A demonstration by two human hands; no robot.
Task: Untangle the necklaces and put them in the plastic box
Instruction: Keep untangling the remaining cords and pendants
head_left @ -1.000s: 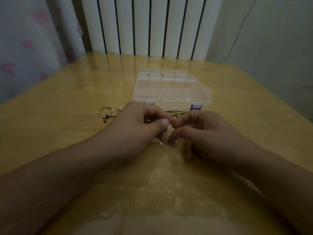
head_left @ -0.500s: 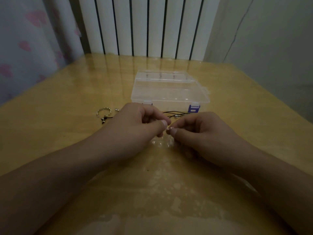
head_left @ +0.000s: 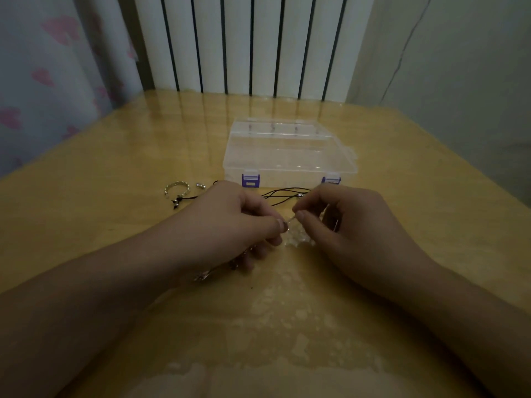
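Head view, dim light. Nearest the camera: two bare forearms reach in from the bottom corners over a glossy wooden counter [head_left: 287,326].

Left hand [head_left: 230,222]: fingers curled, thumb and forefinger pinching one end of a short, thin silvery chain segment [head_left: 289,219]. More of this chain [head_left: 207,274] trails out beneath the left palm, lying on the counter toward the wrist.

Right hand [head_left: 350,225]: fingers curled likewise, thumb and forefinger pinching the other end of the same segment. The segment runs taut between the two pinches, held just above the counter. The fingertips of the two hands sit close together, not touching.

Just beyond the knuckles: loops of black cord necklace [head_left: 283,193] lie on the counter between the hands and the box. The cord continues left behind the left hand to a small dark pendant end [head_left: 175,203].

Left of that: a silver beaded ring-shaped loop [head_left: 177,187] and a small silver bead piece [head_left: 200,185], beside each other, not touching.

Farther back, centre: clear plastic box [head_left: 287,152], lid closed, two purple latches [head_left: 250,180] on the near side.

Background: white ribbed radiator [head_left: 244,44], curtain with pink hearts [head_left: 43,81] at left.
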